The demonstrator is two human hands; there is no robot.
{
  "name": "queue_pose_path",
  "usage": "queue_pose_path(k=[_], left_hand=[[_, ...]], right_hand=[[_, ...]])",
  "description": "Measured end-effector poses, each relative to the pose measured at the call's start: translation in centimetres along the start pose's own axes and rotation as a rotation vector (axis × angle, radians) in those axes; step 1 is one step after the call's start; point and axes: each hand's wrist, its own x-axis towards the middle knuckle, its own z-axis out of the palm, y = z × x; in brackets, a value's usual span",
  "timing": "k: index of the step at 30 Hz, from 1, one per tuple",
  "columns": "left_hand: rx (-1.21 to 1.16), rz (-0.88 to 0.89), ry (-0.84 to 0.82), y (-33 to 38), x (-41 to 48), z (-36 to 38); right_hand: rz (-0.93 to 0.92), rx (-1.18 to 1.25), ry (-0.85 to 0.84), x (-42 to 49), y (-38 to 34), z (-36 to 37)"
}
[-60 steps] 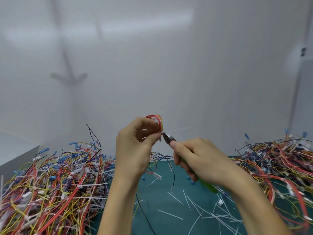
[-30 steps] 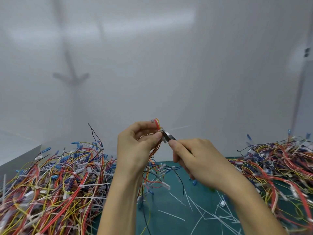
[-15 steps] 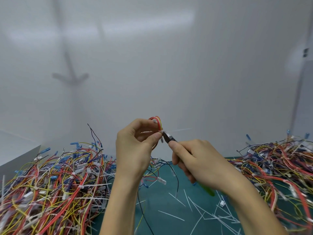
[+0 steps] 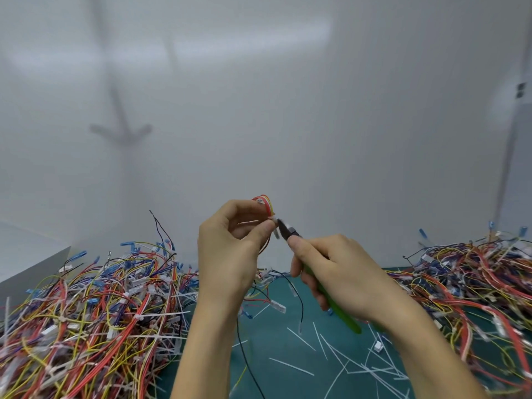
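Desk front: teal cutting mat [image 4: 276,349], strewn with thin white cable-tie offcuts [image 4: 292,367]. Judging by the litter, plenty of trims are done.

Above the mat, mid-view, off the desk: left hand [image 4: 230,254], grip clamped, thumb and fingers pinching a small coiled bundle of red and yellow wires [image 4: 266,204]. The bundle is held up in the air, clear of both heaps.

Right hand [image 4: 336,272]: grip wrapped round green-handled flush cutters [image 4: 336,309], forefinger along the top. The dark nose sits against the white cable tie [image 4: 275,227] on the bundle, just beside the left thumb tip. This spot is blurred, so I cannot tell whether the blades have bitten.

Reading: the bundle is tied and the tail trim is the step in hand. What is left is to finish the snip, then set the bundle down.

A thin black wire [image 4: 299,300] hangs below the hands; what it belongs to is unclear.

Further out, left: big tangled heap of red, yellow and blue wires [image 4: 86,312], with many white ties showing long tails. Right: a second tangled heap of mixed wires [image 4: 475,277]. Probably much work remains.

In the way: nothing lies between cutters and tie. The thumb is close to the blades, which is the one hazard. The heaps crowd the mat on both sides.

Far left: grey box corner [image 4: 28,263]. Behind everything: plain white wall [image 4: 288,110].
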Motion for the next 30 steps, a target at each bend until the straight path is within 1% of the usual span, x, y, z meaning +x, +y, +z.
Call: queue_pose_path(k=[3,5,8,10,15,18,20,22,24,28,30], left_hand=[[-0.129,-0.098,0.009,0.0,0.0,-0.2],[-0.197,-0.156,-0.029,0.0,0.0,-0.4],[-0.244,-0.191,-0.118,0.0,-0.2,-0.3],[-0.222,-0.176,-0.164,-0.1,-0.3,0.0],[-0.196,-0.144,-0.200,0.0,-0.4,0.5],[-0.112,-0.119,-0.245,-0.1,-0.5,0.4],[-0.050,-0.119,-0.301,0.0,-0.6,0.2],[0.015,-0.133,-0.332,0.1,-0.6,0.1],[0.081,-0.144,-0.294,0.0,-0.5,0.0],[0.169,-0.206,-0.149,-0.1,-0.2,-0.5],[0.192,-0.259,-0.162,0.0,-0.1,-1.0]], right_hand=[[-0.022,0.124,0.113,0.2,-0.1,-0.1],[-0.031,0.226,0.157,0.2,-0.1,-0.4],[-0.057,0.216,0.170,0.2,0.1,-0.4],[-0.066,0.212,0.173,0.2,0.2,0.0],[-0.075,0.187,0.249,0.5,0.3,0.6],[-0.107,0.157,0.294,0.6,0.4,0.8],[-0.118,0.185,0.346,0.7,0.5,0.8],[-0.111,0.264,0.391,0.8,0.5,0.7],[-0.091,0.336,0.411,0.8,0.6,0.4],[-0.068,0.411,0.466,0.7,0.6,0.1],[-0.059,0.454,0.486,0.7,0.5,0.2]])
